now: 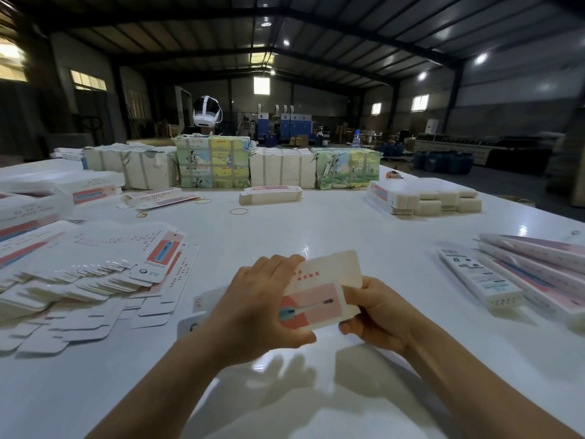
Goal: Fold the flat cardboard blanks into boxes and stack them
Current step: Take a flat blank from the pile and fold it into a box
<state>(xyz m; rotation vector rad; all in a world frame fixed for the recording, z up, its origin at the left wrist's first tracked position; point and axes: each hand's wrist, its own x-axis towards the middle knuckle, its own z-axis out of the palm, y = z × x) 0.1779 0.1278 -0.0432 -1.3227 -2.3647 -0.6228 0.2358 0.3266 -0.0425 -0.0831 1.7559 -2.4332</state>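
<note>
Here, a partly folded white cardboard blank printed with a pink panel and a blue-handled tool picture (316, 296) sits above the near middle of the glossy white table (316, 226), held between both hands. The left hand (262, 308) grips its left end, fingers curled over the top edge and thumb beneath the lower edge. The right hand (376, 312) clasps the right end, thumb pressing on the printed face and fingers wrapped behind. The left hand hides much of the blank's left side, so how far it is folded there cannot be told.

To the left, a loose fan of flat white blanks with rounded tabs (88, 274) spreads across the table, reaching close to the left forearm. To the right lies a row of long, slim folded white-and-pink boxes (519, 274), well apart from the hands. Further out, a small stack of blanks (270, 194) lies at the centre, with yellow rubber bands (239, 211) just in front of it, and another white stack (424, 198) sits at the right. Along the far edge stand paper-wrapped bundles (212, 163), some white, some with green and yellow pictures. Behind them a white headset (206, 112) shows.
</note>
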